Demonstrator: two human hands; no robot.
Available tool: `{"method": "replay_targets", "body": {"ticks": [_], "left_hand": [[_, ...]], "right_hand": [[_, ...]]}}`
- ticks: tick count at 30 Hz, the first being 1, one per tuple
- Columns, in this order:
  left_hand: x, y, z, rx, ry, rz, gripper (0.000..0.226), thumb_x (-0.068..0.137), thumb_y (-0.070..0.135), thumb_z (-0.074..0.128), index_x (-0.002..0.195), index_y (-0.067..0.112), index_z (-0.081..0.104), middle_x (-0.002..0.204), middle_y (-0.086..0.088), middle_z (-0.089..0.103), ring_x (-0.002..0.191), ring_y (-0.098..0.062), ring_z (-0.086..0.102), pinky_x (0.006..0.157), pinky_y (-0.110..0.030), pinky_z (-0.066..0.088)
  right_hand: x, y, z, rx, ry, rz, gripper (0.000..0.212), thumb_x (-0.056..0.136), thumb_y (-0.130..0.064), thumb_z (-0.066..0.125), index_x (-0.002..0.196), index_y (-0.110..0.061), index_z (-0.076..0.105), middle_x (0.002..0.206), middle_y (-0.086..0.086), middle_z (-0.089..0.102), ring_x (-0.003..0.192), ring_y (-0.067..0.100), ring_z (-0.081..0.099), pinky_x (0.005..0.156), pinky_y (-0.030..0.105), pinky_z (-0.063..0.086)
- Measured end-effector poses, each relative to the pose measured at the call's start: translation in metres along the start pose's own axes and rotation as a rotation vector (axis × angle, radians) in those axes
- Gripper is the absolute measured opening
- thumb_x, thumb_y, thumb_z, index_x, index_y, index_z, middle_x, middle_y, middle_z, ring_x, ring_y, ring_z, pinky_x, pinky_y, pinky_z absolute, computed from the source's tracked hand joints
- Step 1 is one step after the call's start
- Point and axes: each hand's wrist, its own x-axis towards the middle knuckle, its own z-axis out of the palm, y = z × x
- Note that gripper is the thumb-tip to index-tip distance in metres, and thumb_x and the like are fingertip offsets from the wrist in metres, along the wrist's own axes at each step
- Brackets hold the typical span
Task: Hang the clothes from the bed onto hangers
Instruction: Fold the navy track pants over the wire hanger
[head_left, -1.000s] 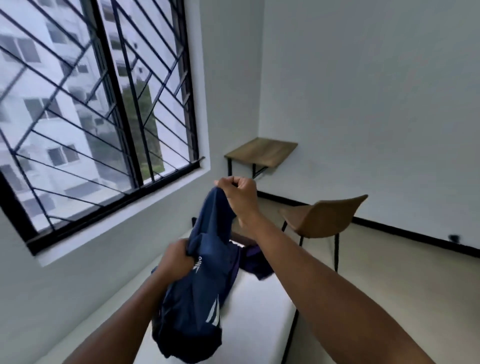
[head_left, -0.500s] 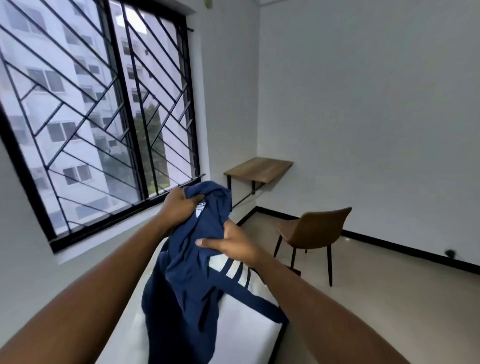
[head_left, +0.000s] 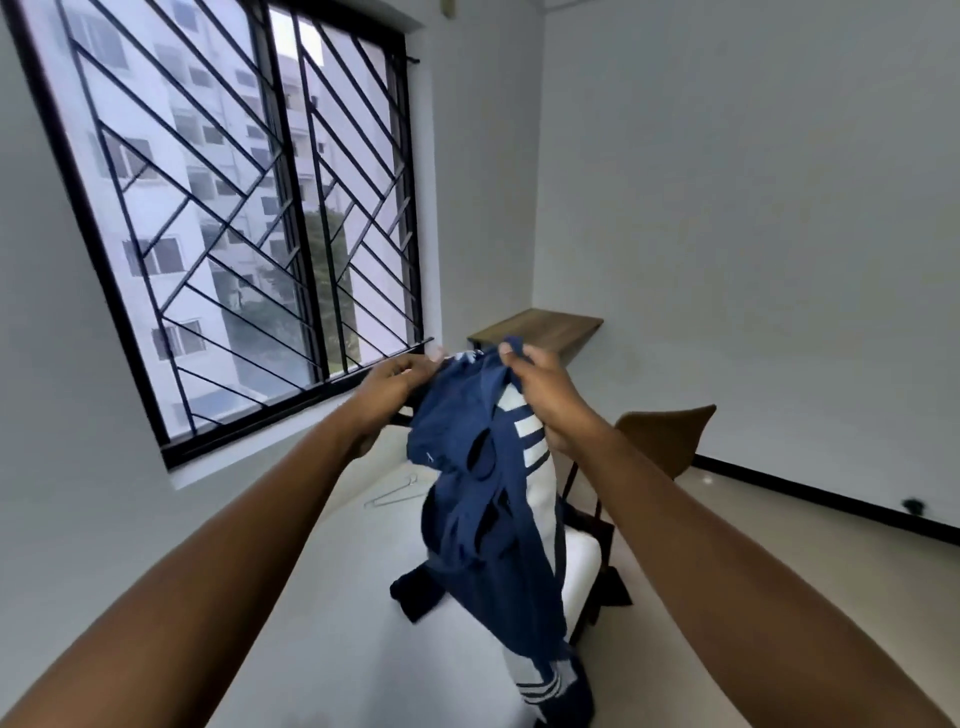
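Observation:
A navy blue garment (head_left: 478, 499) with white stripes hangs in the air over the white bed (head_left: 353, 613). My left hand (head_left: 395, 384) grips its top edge on the left. My right hand (head_left: 545, 400) pinches the top edge on the right. The lower end of the garment trails down onto the mattress near the bed's right side. A thin wire hanger (head_left: 392, 492) lies flat on the bed beyond the garment, near the window wall.
A barred window (head_left: 234, 208) fills the wall to the left of the bed. A brown chair (head_left: 670, 436) stands to the right of the bed. A small wooden shelf table (head_left: 540, 327) sits in the far corner. Beige floor stretches to the right.
Both hands have spread apart along the garment's top edge and lifted it higher. The garment now hangs longer, showing its white stripes. The hanger on the bed has come into view.

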Motion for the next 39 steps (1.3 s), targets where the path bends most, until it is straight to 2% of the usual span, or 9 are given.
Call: {"method": "replay_targets", "body": {"ticks": [5,8,12,14,18,22,27,34,39], "left_hand": [[-0.032,-0.010,-0.013,-0.008,-0.225,0.156,0.087,0.078,0.051,0.085,0.152,0.037,0.041,0.139,0.005,0.061,0.121,-0.015,0.065,0.085,-0.028,0.059],[-0.041,-0.018,-0.014,0.113,0.039,0.349,0.109,0.067,0.066,0.086,0.157,0.042,0.029,0.155,0.010,0.043,0.140,-0.011,0.046,0.109,-0.033,0.047],[-0.055,-0.024,-0.008,0.153,0.604,0.750,0.035,0.091,0.050,0.069,0.105,0.020,0.058,0.104,0.004,0.059,0.096,-0.019,0.060,0.078,-0.044,0.054],[-0.060,-0.025,-0.008,0.124,0.435,0.752,0.034,0.092,0.052,0.066,0.093,0.019,0.063,0.089,0.004,0.064,0.082,-0.017,0.061,0.070,-0.044,0.052],[-0.060,-0.023,0.002,0.412,-0.005,0.600,0.049,0.085,0.057,0.077,0.122,0.028,0.065,0.110,0.017,0.067,0.097,0.004,0.062,0.080,-0.015,0.050],[-0.034,-0.008,-0.001,0.355,0.123,0.519,0.003,0.093,0.025,0.075,0.092,0.028,0.075,0.083,0.011,0.074,0.073,0.001,0.064,0.067,-0.029,0.051],[0.004,0.037,-0.041,0.153,0.063,0.381,0.028,0.092,0.028,0.078,0.084,0.001,0.076,0.069,-0.007,0.067,0.063,-0.014,0.054,0.064,-0.032,0.043],[0.024,0.096,-0.047,0.313,0.096,0.383,0.037,0.088,0.034,0.081,0.060,0.014,0.068,0.057,-0.001,0.058,0.055,-0.016,0.051,0.060,-0.029,0.043],[0.015,0.117,-0.019,0.359,0.017,0.423,0.032,0.086,0.035,0.083,0.076,0.005,0.077,0.068,-0.010,0.070,0.059,-0.017,0.058,0.062,-0.028,0.046]], "right_hand": [[0.006,-0.036,0.016,-0.016,0.077,-0.006,0.030,0.110,-0.031,0.052,0.116,-0.009,0.071,0.098,0.009,0.073,0.089,0.021,0.070,0.075,0.031,0.057],[0.008,-0.050,0.026,0.025,0.150,-0.038,0.025,0.108,-0.027,0.055,0.112,-0.007,0.071,0.104,0.015,0.075,0.095,0.027,0.071,0.088,0.039,0.057],[0.006,-0.068,0.025,0.125,0.342,-0.042,0.022,0.107,-0.024,0.055,0.100,-0.008,0.068,0.089,0.011,0.069,0.082,0.025,0.066,0.074,0.036,0.054],[0.008,-0.072,0.021,0.177,0.445,-0.006,0.020,0.106,-0.023,0.054,0.099,-0.009,0.065,0.093,0.013,0.069,0.083,0.027,0.067,0.075,0.041,0.057],[0.008,-0.079,0.016,0.252,0.559,0.069,0.018,0.103,-0.022,0.057,0.092,-0.010,0.064,0.112,0.021,0.071,0.099,0.038,0.072,0.085,0.050,0.061],[-0.002,-0.079,0.001,0.224,0.618,0.044,0.013,0.100,-0.017,0.059,0.090,-0.009,0.062,0.096,0.014,0.070,0.087,0.032,0.071,0.082,0.050,0.062],[-0.027,-0.058,-0.054,-0.074,0.680,0.065,0.017,0.087,-0.012,0.060,0.088,-0.004,0.075,0.083,0.014,0.074,0.075,0.031,0.072,0.054,0.035,0.060],[-0.067,-0.002,-0.104,-1.058,0.059,0.568,0.027,0.083,-0.034,0.077,0.082,-0.008,0.072,0.083,0.013,0.074,0.072,0.029,0.072,0.069,0.038,0.064],[-0.073,-0.024,-0.054,-0.563,-0.063,0.100,0.032,0.092,-0.052,0.073,0.103,-0.022,0.075,0.102,0.002,0.077,0.094,0.020,0.074,0.087,0.040,0.058]]}}
